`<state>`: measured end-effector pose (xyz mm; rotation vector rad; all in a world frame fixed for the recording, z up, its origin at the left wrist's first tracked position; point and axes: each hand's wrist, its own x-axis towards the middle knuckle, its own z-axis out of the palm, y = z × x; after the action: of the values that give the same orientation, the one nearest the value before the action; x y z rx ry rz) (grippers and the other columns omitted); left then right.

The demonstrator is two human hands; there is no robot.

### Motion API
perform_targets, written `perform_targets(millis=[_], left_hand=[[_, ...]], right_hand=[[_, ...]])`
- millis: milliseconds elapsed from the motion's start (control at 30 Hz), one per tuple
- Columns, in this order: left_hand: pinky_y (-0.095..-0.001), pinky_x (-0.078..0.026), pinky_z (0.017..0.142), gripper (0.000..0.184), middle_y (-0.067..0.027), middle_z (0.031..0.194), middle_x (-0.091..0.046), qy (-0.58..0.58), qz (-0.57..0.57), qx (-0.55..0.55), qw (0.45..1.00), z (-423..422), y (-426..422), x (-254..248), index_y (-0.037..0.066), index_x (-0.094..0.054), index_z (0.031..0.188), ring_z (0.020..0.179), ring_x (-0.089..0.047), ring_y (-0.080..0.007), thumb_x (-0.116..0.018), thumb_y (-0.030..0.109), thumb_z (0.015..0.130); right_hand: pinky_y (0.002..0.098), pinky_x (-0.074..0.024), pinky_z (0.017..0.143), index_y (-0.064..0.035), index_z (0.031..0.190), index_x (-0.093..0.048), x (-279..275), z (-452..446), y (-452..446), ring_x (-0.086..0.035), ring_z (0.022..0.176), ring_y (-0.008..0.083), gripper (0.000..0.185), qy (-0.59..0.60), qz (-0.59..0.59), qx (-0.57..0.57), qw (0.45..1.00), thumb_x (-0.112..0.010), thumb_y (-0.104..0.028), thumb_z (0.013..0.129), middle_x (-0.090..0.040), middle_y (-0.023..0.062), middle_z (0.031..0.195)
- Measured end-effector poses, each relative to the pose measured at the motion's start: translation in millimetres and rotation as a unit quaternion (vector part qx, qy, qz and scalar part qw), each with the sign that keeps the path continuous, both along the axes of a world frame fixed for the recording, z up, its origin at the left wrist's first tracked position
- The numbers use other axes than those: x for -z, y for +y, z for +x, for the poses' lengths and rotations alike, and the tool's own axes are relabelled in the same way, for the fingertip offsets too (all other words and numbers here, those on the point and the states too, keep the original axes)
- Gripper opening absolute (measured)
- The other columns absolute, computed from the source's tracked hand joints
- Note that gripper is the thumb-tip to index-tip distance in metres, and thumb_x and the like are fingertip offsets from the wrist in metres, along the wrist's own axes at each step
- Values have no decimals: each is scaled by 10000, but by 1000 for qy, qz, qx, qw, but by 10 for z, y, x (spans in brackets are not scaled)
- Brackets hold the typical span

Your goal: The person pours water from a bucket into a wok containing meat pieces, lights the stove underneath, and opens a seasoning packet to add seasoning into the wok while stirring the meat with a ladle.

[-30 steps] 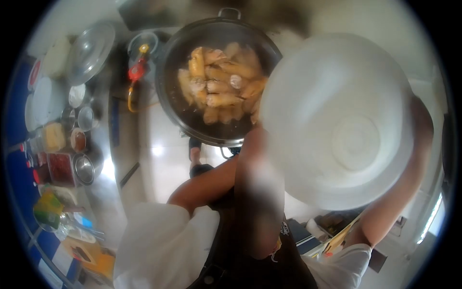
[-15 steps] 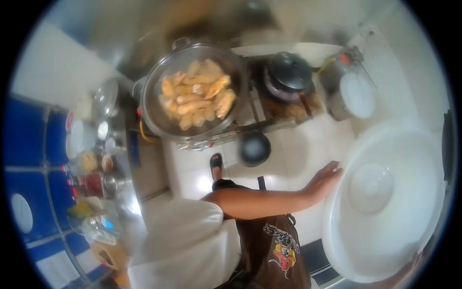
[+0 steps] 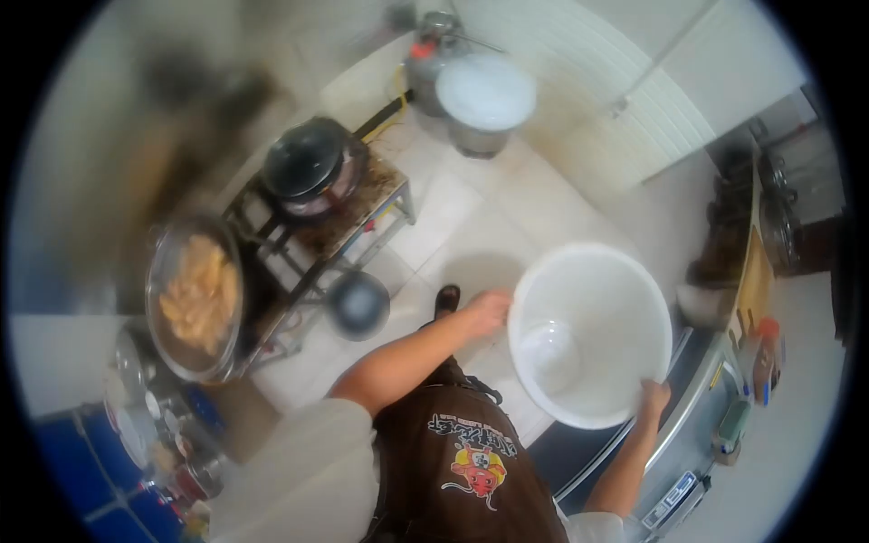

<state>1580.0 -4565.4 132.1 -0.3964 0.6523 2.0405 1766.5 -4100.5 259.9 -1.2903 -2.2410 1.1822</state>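
A large white plastic tub (image 3: 602, 339) is held tilted in front of me, its open mouth and its round bottom facing me. My left hand (image 3: 489, 310) grips the rim on the left side, fingers curled at the edge. My right hand (image 3: 655, 395) is closed on the rim at the lower right, its fingers partly hidden by the tub wall. Only a few faint marks show inside the tub.
At left, a big metal pan (image 3: 233, 339) of yellowish pieces stands by a stove (image 3: 348, 231) with a dark lidded pot (image 3: 306, 161). A black bowl (image 3: 358, 305) is below. A lidded bucket (image 3: 487, 95) stands behind; a counter (image 3: 715, 398) runs along the right.
My view has turned to the right, so the stove and pan sit further left. The tub, still in both hands, is now nearer the middle of the view, and my right hand shows clearly.
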Motion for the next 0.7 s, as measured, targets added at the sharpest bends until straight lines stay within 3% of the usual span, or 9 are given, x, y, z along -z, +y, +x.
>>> perform_targets(millis=[133,167,300,333,433,467,600,633,700], left_hand=[[-419,-544,898,370,-164,1160,-647,-4,-87,-66,994,-413,-217,858,65,-509,1298,1076,-649,-328,-582,144,944],[-421,-556,883,387,-172,1138,-654,-46,117,-44,991,-508,-378,1379,62,-508,1304,1050,-660,-331,-593,163,940],[-438,-594,742,324,-169,1022,-695,-100,-285,-67,951,-833,-1108,1374,62,-557,1237,890,-705,-314,-574,209,949],[-426,-589,691,205,-148,1024,-701,-40,-362,-38,931,-542,-1614,2478,88,-606,1108,874,-702,-310,-528,199,954],[-412,-564,627,245,-122,927,-693,-143,91,-61,984,-522,-2607,2674,135,-611,918,753,-679,-292,-500,352,937],[-406,-556,619,284,-106,871,-677,-151,-257,-21,954,-432,-2878,2651,148,-613,888,712,-665,-280,-542,423,899],[-371,-550,613,273,-117,852,-689,303,-590,198,722,-351,-3093,2016,71,-608,1063,700,-678,-243,-662,250,865],[-364,-551,617,302,-124,880,-692,67,-486,69,869,-385,-2985,1643,66,-586,1105,718,-684,-241,-657,246,873],[-344,-555,622,343,-149,945,-694,-170,-417,-121,885,-434,-2665,934,61,-563,1163,760,-697,-247,-645,255,891]], right_hand=[[368,-510,778,62,1010,-623,437,-742,215,-654,827,272,406,-47,-13,75,996,-638,-35,616,-681,137,933],[368,-508,778,66,1000,-613,470,-962,139,-647,819,276,398,-38,-5,95,995,-635,-27,614,-676,144,926],[391,-519,763,103,971,-609,1166,-1793,428,-653,809,293,381,25,-43,177,983,-639,-30,615,-675,168,930],[397,-524,752,110,961,-616,1249,-2118,429,-656,804,294,376,13,-55,197,979,-641,-35,615,-678,175,931],[399,-533,747,139,959,-644,1693,-2826,627,-672,833,302,382,-64,-116,202,970,-673,-52,630,-691,212,947],[399,-536,759,146,959,-651,1726,-3137,527,-676,846,306,380,-129,-100,218,962,-680,-54,636,-695,220,950],[409,-538,800,144,1027,-642,2502,-4208,490,-676,883,322,407,10,-196,243,950,-668,-16,654,-692,230,999],[418,-534,827,139,1074,-621,2594,-4358,537,-666,917,330,435,-1,-207,276,939,-648,15,658,-678,231,1044],[426,-529,855,134,1122,-600,3020,-4675,587,-656,951,337,468,-20,-228,301,926,-628,47,663,-664,231,1089]])
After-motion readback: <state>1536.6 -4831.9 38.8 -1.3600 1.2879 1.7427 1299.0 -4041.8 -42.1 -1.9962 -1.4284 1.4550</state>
